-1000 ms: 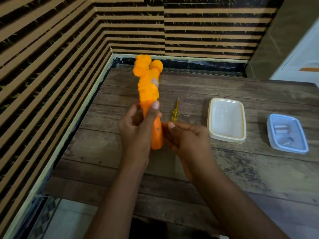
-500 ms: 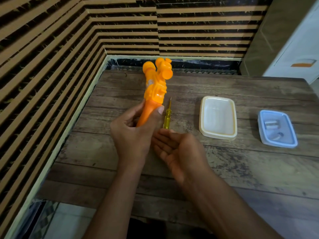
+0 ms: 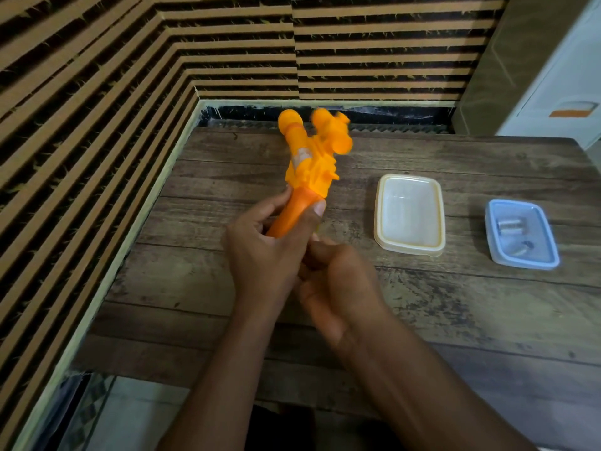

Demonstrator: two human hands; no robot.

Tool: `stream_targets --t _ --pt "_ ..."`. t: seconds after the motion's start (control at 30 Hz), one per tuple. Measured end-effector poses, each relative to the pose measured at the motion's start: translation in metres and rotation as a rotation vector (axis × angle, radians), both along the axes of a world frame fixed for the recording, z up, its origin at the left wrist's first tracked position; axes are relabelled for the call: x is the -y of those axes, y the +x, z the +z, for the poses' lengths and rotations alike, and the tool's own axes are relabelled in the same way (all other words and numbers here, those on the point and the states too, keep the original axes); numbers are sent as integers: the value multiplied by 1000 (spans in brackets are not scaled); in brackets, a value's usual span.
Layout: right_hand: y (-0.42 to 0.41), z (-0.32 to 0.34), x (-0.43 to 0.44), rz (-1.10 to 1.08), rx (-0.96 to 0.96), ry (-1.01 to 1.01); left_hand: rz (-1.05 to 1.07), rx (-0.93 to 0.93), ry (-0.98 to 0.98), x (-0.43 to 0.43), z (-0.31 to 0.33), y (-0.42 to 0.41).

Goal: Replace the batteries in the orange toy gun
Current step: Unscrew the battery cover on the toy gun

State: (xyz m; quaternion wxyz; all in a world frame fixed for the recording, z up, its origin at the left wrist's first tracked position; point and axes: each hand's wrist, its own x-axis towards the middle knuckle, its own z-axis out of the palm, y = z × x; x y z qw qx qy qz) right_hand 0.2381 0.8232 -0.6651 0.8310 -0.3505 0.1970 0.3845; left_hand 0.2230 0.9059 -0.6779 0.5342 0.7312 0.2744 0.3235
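The table (image 3: 455,307) is wood-planked and set into a corner of a striped wall (image 3: 97,92); its near edge and right side are cut off by the frame. At upper right, a white unit (image 3: 559,92) is only partly in view and cannot be identified.

The toy gun (image 3: 309,170) is held above the left-centre of the table, grip down and tilted, upper end pointing away toward the wall. Its upper end is motion-blurred, so detail there is unreadable. The lower grip is hidden inside the hands, and the battery cover cannot be seen.

The left hand (image 3: 266,252) is wrapped around the orange grip, thumb pressed along its right side, fingers curled behind it. The right hand (image 3: 338,281) is blurred and sits just below and right of the left hand, touching it, fingers curled in toward the base of the grip. Whether it holds anything cannot be told. A sliver of yellow shows between the two hands; the item is not identifiable.

The white tub (image 3: 409,213) lies right of the hands, apart from them, and looks empty. The blue tub (image 3: 522,234) lies further right, well apart from the hands. It contains small silvery cylindrical items, probably batteries (image 3: 511,225); their count is hard to make out.
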Motion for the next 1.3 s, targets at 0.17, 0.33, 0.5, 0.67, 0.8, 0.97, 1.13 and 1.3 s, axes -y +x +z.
stream_targets --t 0.17,0.33,0.5,0.67,0.8,0.97,1.13,1.3 --pt "-3 1 1 46 33 96 -10 9 5 -2 2 0" --pt "-2 0 3 64 72 102 -28 13 24 0 2 0" --pt "-5 0 2 69 107 98 -50 37 -18 -2 3 -1" --pt "-4 -4 -2 39 91 114 -55 42 -59 -7 -1 -1" --pt "-5 -6 -3 22 106 92 -86 60 -119 -8 1 -1" --pt "-4 -9 -3 7 136 75 -131 94 -173 -10 5 -2" --pt "-6 -9 -3 -12 133 77 -133 98 -171 -9 4 -1" --pt "-6 -9 -4 -29 132 69 -126 101 -161 -9 4 -1"
